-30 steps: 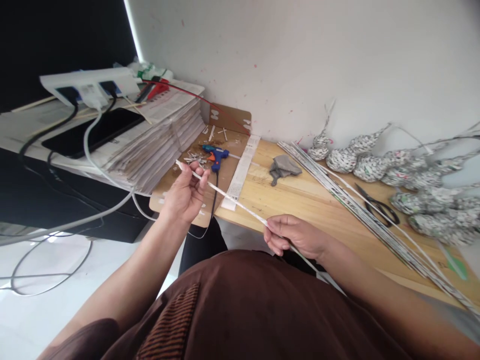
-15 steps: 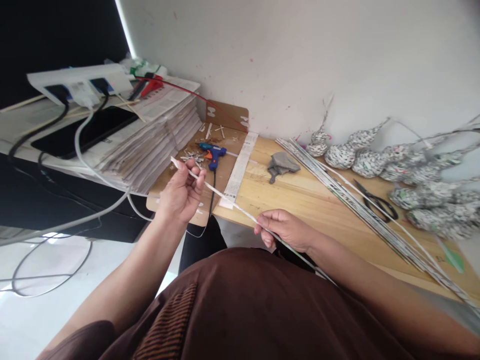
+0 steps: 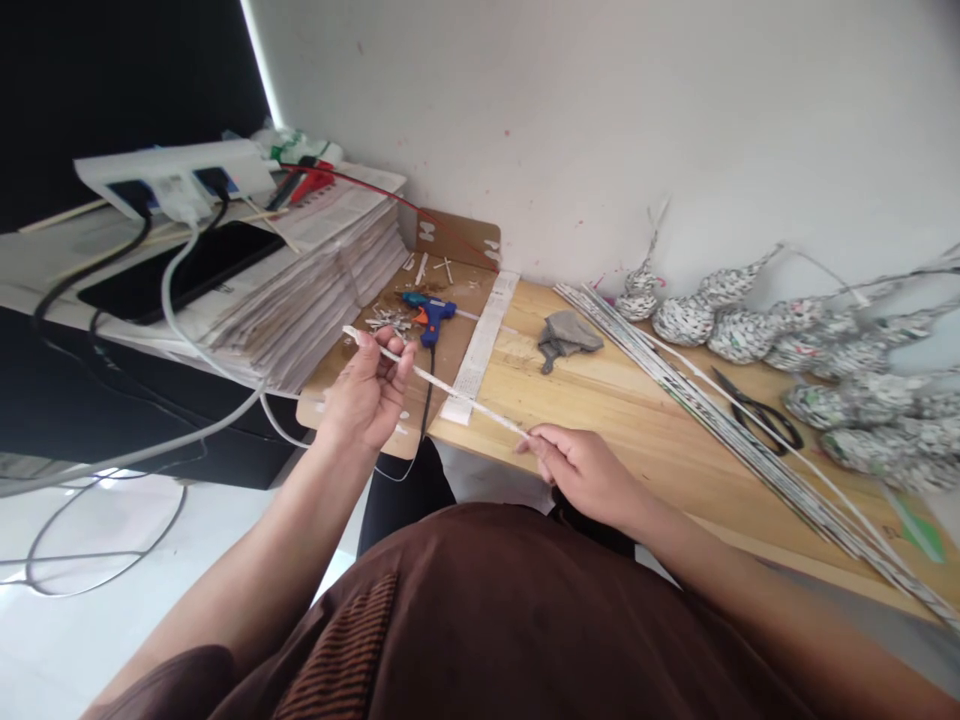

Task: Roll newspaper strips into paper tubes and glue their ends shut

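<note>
A thin white rolled-paper stick point(image 3: 471, 402) stretches between my two hands in front of my body, above the front edge of the table. My left hand point(image 3: 367, 395) pinches it near its flattened, slightly flared end, which pokes out past the thumb. Closed round the stick further to the right is my right hand point(image 3: 581, 465), thumb on top. Whatever part lies beyond the right hand is hidden. Behind the left hand, a blue hot glue gun point(image 3: 433, 318) lies on a brown cardboard sheet point(image 3: 469, 285) with paper scraps.
A grey cloth point(image 3: 568, 338) and a bundle of long paper sticks point(image 3: 690, 400) lie on the wooden table. Black scissors point(image 3: 757, 412) sit beside several woven paper gourds point(image 3: 742, 333). At left, a newspaper stack point(image 3: 322, 275) carries a phone point(image 3: 180, 270) and a power strip point(image 3: 176, 175).
My right hand has turned and shifted slightly right along the stick. The stick's tail, seen beyond that hand before, no longer shows. My left hand keeps its pinch; the camera view shifted slightly.
</note>
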